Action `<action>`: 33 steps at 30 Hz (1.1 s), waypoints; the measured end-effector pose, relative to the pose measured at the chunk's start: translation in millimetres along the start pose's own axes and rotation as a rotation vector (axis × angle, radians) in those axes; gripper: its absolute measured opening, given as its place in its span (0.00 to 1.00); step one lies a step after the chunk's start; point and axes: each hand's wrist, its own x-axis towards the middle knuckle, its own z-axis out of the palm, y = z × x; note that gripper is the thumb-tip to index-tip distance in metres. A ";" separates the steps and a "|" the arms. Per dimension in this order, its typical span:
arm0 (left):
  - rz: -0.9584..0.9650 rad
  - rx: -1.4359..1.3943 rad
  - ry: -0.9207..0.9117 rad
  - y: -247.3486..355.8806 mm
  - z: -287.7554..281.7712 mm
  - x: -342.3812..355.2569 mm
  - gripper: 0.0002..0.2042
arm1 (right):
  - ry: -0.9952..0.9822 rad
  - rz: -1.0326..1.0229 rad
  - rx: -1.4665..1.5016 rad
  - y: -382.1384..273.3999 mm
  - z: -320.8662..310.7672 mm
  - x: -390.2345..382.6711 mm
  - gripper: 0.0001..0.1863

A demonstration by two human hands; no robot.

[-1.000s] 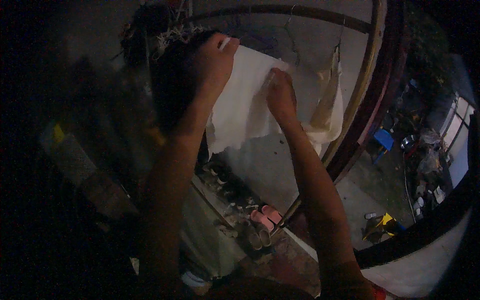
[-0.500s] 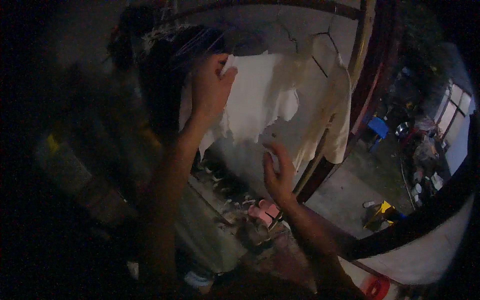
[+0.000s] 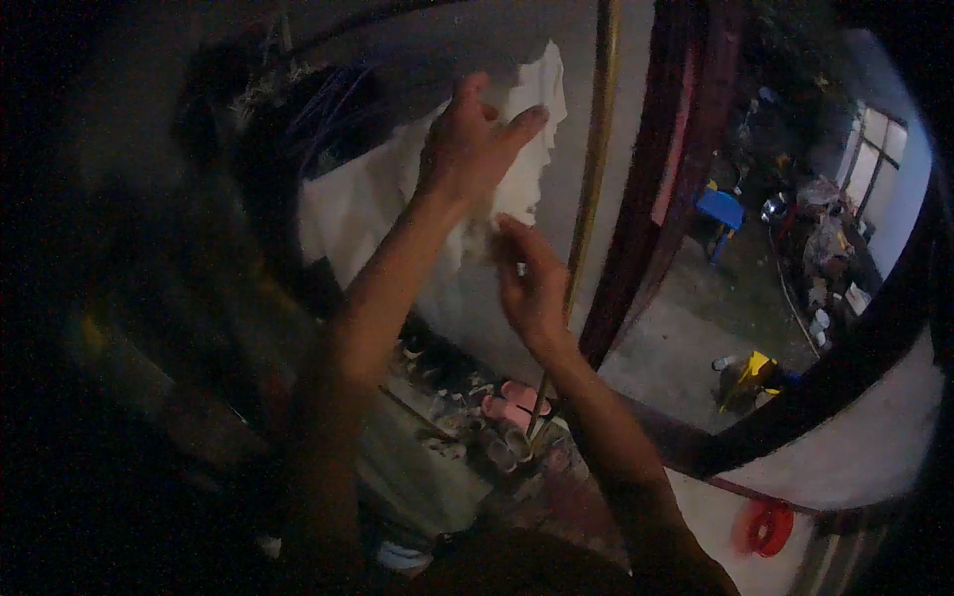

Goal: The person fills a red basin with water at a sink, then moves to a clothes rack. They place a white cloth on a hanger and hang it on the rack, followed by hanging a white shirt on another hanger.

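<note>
White ragged-edged cloth (image 3: 543,84), left hand (image 3: 463,149) before it, right hand (image 3: 537,290) lower

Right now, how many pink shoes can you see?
2. Side by side, lower in the picture than the right hand: the left pink shoe and the right pink shoe. It is dark, so others may be hidden.

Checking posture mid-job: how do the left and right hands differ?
The left hand is higher in the picture; the right hand is lower.
The left hand's thumb stretches out sideways; the right hand's fingers curl.
Both are bare and at the white cloth; whether either grips it is unclear.
</note>
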 end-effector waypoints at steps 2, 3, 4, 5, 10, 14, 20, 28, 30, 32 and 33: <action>-0.007 0.164 -0.016 -4.9 8.4 -3.5 0.21 | -0.089 0.027 0.059 -13.2 -3.8 -17.6 0.18; -0.016 0.164 -0.017 -11.9 12.9 -9.7 0.20 | -0.134 0.041 0.082 -13.7 -10.3 -30.0 0.18; -0.017 0.179 -0.016 -18.2 4.8 -9.3 0.18 | -0.130 0.080 0.176 -11.8 -10.5 -39.6 0.19; -0.025 0.138 -0.028 -21.9 0.7 -7.7 0.18 | -0.059 0.203 0.224 2.5 -15.6 -45.8 0.20; -0.059 0.003 -0.052 -34.9 -7.0 -15.5 0.19 | 0.166 0.538 0.344 110.2 -11.3 -71.0 0.25; -0.085 0.003 -0.097 -82.8 -9.1 -40.0 0.20 | -0.216 0.691 0.583 111.7 10.3 -79.2 0.26; -0.299 -0.332 -0.094 -99.0 -18.2 -49.3 0.19 | -0.318 0.827 0.754 94.0 21.7 -93.5 0.23; -0.469 -0.238 -0.345 -103.7 -32.4 -105.8 0.19 | -0.133 0.851 0.806 87.6 33.5 -113.3 0.20; -0.493 -0.402 -0.306 -113.5 -41.9 -92.6 0.19 | -0.092 0.850 0.843 86.9 33.2 -96.1 0.19; -0.459 -0.661 -0.298 -126.4 -40.4 -96.1 0.19 | -0.086 0.852 0.872 85.4 32.6 -90.0 0.18; -0.476 -0.614 -0.286 -131.3 -38.5 -102.8 0.19 | -0.102 0.852 0.885 83.9 33.8 -87.1 0.18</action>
